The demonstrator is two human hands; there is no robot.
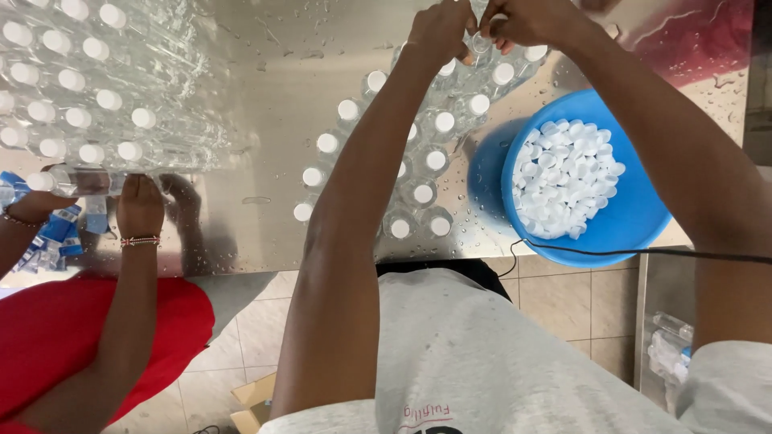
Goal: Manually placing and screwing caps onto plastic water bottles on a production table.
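Head view looks down on a wet steel table [265, 56], and the blue bowl [635, 217] at its near right edge serves as the landmark for places. Far left of the bowl, a co-worker in red rests a hand [141, 205] against a large block of capped clear bottles [88, 96] at the table's left end. Between that block and the bowl, just left of the bowl, stands a smaller cluster of capped bottles [418, 153] in slanting rows. Above the bowl's left rim, at the far end of this cluster, the left hand [441, 30] and the right hand [527, 22] meet, fingertips pinched together around the top of one clear bottle [481, 44]; both are clenched on it, the left from the left side and the right from the right. Inside the bowl lies a heap of loose white caps [563, 177]. A black cable [643, 251] crosses the bowl's near rim.
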